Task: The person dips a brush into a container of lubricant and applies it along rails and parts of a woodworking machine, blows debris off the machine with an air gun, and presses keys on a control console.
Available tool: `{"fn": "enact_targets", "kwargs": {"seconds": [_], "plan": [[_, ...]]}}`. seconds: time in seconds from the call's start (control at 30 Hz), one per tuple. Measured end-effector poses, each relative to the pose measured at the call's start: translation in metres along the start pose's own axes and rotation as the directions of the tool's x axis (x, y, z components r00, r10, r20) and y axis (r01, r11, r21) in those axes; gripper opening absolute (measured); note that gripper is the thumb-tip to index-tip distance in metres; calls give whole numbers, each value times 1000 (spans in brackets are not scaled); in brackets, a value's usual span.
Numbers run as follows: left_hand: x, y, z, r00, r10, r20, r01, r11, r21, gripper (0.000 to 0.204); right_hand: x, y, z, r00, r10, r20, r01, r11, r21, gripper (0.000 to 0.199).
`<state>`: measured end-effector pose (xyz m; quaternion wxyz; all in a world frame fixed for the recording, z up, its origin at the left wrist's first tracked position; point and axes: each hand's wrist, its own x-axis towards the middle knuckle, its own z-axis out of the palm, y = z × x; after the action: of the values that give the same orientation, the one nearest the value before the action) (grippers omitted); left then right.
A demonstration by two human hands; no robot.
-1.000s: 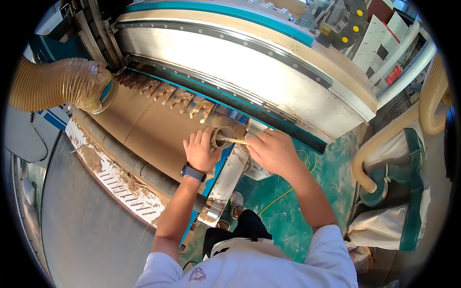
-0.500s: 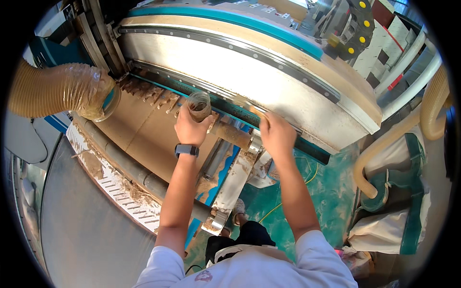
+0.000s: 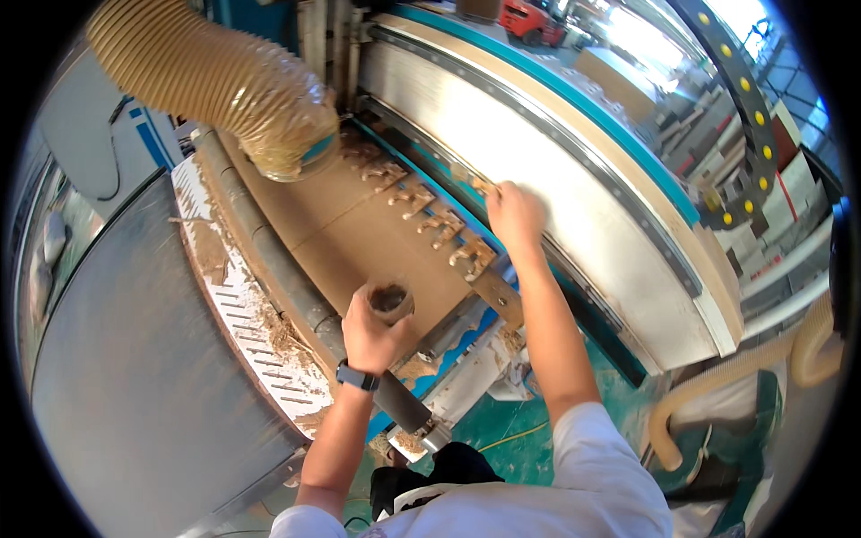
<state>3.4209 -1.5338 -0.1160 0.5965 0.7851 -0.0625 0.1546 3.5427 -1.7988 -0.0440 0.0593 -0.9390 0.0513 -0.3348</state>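
Fingers of the left hand (image 3: 369,334) are wrapped closed around a small brown cup (image 3: 389,301), its open mouth facing up and dark inside. Cup sits upright in the grip, over the near edge of the dusty brown machine bed (image 3: 359,233). A dark wristwatch (image 3: 357,377) is on that wrist.

Right hand (image 3: 513,215) reaches further in, fingers curled shut on a small brush (image 3: 480,186) with a pale wooden handle; its tip lies against the groove where the bed meets the grey machine housing (image 3: 574,179). How tightly it is pinched cannot be told.

A row of dust-coated tool holders (image 3: 430,220) runs along the bed between the two hands. Ribbed tan extraction hose (image 3: 224,81) hangs above the bed, left of the right hand. Sawdust lies on the perforated white strip (image 3: 251,305) beside the left forearm. Green floor (image 3: 511,439) below.
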Motion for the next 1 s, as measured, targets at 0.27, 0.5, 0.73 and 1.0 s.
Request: {"fn": "enact_targets", "kwargs": {"seconds": [0.27, 0.5, 0.73, 1.0], "plan": [[-69, -44, -70, 994, -54, -100, 65, 992, 108, 61, 144, -137, 127, 993, -50, 111, 51, 999, -6, 22], [-102, -70, -88, 981, -127, -146, 155, 969, 193, 67, 148, -136, 100, 982, -20, 190, 32, 997, -63, 21], [-80, -45, -55, 1000, 17, 3, -17, 982, 191, 66, 3, -6, -37, 957, -184, 223, 249, 917, -311, 19], [-114, 10, 54, 944, 97, 315, -143, 982, 124, 64, -149, 103, -208, 985, -84, 150, 118, 964, -238, 16]]}}
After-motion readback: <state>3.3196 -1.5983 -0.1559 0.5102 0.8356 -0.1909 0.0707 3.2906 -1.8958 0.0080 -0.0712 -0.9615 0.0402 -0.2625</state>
